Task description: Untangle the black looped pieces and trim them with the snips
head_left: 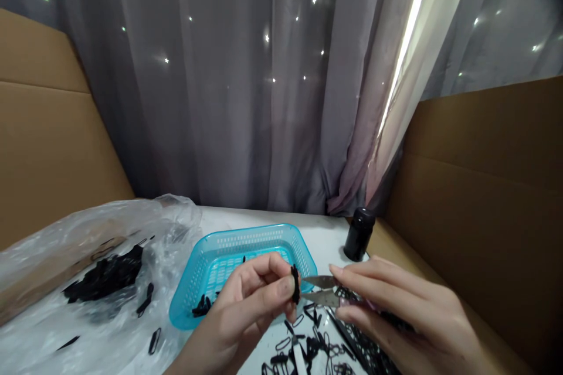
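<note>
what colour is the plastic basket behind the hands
The basket is turquoise blue, seen best in the head view.

We look through one head-worn camera that faces forward and down across the desk [329,234]. It sits close to our left hand [250,299] and right hand [409,304], which show large at lower centre and lower right. Farther off, the curtain [220,99] spans the frame's upper half, between the left cardboard panel [48,140] and right cardboard panel [479,187].
</note>
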Motion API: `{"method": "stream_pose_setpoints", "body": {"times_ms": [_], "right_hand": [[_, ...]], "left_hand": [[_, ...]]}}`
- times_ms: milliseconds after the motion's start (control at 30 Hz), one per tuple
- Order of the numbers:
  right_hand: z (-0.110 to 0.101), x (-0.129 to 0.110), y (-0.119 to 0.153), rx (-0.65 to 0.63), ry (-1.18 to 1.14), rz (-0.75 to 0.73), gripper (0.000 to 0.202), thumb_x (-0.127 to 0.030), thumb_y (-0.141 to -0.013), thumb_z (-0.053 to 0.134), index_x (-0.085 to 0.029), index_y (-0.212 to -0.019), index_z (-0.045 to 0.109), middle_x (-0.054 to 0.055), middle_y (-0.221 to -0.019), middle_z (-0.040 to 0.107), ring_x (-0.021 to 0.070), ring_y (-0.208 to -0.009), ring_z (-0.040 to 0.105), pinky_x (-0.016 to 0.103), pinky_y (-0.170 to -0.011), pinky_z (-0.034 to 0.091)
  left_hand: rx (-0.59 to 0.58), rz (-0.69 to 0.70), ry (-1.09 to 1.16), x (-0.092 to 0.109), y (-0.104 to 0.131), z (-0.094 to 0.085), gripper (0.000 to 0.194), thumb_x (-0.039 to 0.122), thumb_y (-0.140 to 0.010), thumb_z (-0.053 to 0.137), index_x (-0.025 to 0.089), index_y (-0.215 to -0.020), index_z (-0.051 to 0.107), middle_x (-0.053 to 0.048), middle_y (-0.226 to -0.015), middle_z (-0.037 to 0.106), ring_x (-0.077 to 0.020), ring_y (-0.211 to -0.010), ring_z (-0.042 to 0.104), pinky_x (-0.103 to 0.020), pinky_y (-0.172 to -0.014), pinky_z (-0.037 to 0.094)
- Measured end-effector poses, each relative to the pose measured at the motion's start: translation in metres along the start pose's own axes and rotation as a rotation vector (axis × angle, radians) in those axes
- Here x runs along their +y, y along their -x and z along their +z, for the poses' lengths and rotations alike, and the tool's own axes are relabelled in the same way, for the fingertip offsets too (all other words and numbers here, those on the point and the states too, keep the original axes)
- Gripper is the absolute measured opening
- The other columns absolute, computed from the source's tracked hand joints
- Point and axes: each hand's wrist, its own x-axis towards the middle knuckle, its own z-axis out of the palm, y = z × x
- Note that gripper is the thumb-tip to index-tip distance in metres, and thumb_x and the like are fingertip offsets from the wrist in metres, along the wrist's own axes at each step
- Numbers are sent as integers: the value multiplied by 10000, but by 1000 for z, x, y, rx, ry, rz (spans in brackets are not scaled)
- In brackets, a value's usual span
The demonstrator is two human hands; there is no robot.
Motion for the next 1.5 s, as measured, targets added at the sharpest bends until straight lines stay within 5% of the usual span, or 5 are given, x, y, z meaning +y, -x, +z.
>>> {"method": "stream_pose_setpoints", "body": {"times_ms": [1500], "right_hand": [[-5, -2, 2, -102, -153, 81, 177, -218, -919, 681, -154, -1071, 745, 65, -874, 758, 132, -714, 726, 170, -671, 604]], "left_hand": [[-22, -57, -60, 3, 2, -5, 183, 309, -763, 821, 176, -749, 697, 30, -696, 581, -66, -586, 518, -159, -560, 423]]}}
